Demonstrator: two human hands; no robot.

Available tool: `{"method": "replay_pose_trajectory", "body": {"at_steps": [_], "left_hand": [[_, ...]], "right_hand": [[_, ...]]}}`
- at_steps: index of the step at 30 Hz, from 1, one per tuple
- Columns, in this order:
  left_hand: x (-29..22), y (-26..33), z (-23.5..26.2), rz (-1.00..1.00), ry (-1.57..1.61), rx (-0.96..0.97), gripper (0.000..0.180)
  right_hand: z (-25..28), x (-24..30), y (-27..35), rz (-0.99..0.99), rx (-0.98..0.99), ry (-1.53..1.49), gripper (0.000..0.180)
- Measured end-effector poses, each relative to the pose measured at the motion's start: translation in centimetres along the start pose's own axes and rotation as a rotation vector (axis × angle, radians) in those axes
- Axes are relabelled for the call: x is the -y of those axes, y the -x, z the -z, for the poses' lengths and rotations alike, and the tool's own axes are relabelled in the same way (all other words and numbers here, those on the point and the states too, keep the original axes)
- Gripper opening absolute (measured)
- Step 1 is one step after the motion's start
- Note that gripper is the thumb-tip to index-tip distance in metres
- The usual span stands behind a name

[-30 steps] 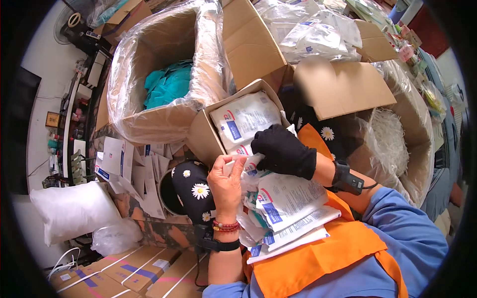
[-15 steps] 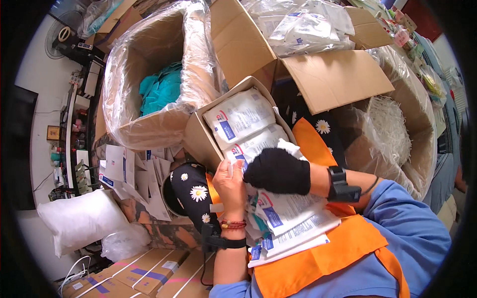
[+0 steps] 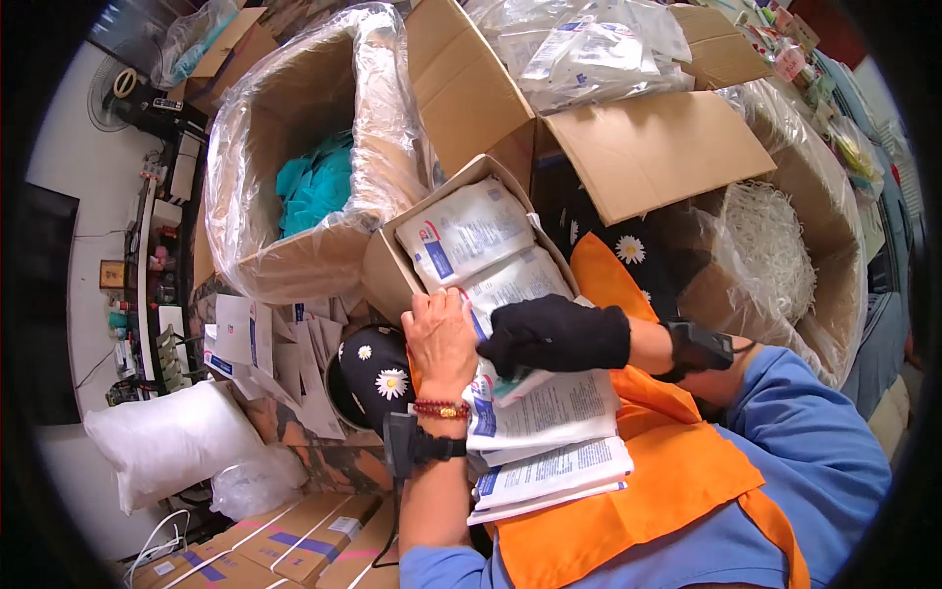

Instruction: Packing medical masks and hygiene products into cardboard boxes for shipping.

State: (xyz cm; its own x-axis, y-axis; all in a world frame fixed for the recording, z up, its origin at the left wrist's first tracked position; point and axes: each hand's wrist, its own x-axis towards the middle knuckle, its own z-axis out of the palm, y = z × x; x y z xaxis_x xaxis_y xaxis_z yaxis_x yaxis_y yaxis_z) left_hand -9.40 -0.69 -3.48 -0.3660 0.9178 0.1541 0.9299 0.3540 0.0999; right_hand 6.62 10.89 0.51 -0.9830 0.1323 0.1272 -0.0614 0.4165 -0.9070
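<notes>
My bare left hand [image 3: 442, 339], with a bead bracelet and a black wrist device, lies curled over the near end of a white packet with blue print [image 3: 510, 285] at the mouth of a small cardboard box [image 3: 388, 275]. My right hand [image 3: 554, 334], in a black glove, grips the same packet from the right, just above a stack of similar packets [image 3: 549, 442] on my orange-aproned lap. Another white packet [image 3: 461, 231] lies in the box behind it.
A large plastic-lined carton [image 3: 255, 265] with teal items stands at the left. An open carton with clear bagged packets [image 3: 589, 49] is behind, and a lined carton with white shredded filler [image 3: 775, 245] at the right. A black daisy-print cap [image 3: 368, 378] and flat boxes [image 3: 285, 540] lie low left.
Both hands have moved forward from the lap stack toward the small box, carrying a packet to its mouth. The view has tilted slightly.
</notes>
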Motion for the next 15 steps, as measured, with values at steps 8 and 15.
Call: {"method": "replay_pose_trajectory", "body": {"at_steps": [8,15], "left_hand": [[0.9,0.2,-2.7,-0.011,-0.185,0.037,0.034],[-0.9,0.6,2.1,0.168,0.417,-0.193,0.033]], "right_hand": [[-1.9,-1.3,-2.0,-0.208,0.037,0.367,0.027],[0.5,-2.0,-4.6,0.014,-0.192,0.491,0.035]]}}
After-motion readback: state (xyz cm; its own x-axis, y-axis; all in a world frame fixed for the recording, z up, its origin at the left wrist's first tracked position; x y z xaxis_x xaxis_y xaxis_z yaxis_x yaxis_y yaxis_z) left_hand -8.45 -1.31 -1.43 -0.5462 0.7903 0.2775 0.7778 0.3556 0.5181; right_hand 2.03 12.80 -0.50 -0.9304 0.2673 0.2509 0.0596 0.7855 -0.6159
